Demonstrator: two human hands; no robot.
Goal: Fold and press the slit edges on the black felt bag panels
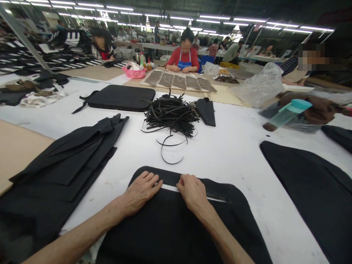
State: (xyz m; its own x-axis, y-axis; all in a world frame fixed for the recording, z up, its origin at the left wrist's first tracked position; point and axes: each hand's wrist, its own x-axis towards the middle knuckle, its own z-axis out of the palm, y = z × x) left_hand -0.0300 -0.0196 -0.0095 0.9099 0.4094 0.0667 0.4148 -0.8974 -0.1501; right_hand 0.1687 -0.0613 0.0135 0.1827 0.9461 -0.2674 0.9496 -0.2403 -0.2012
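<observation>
A black sheet-material panel [165,227] with rounded top corners lies in front of me on the white tabletop. A narrow white strip [169,187] runs across it near the top edge. My left hand [143,190] rests on the panel's upper left, fingers laid over it and thumb stretched out to the strip's left end. To its right, my right hand [191,189] is closed in a pinch at the strip, fingertips down on it. The hand covers the strip's middle part, and its right end shows beyond the knuckles.
Beyond the panel lies a heap of thin black strips [170,114], between a black padded panel [121,97] and a small black piece [206,112]. Folded black sheets [68,157] lie left; another black panel [308,183] and a teal-lidded bottle [288,113] are right. Co-workers sit opposite.
</observation>
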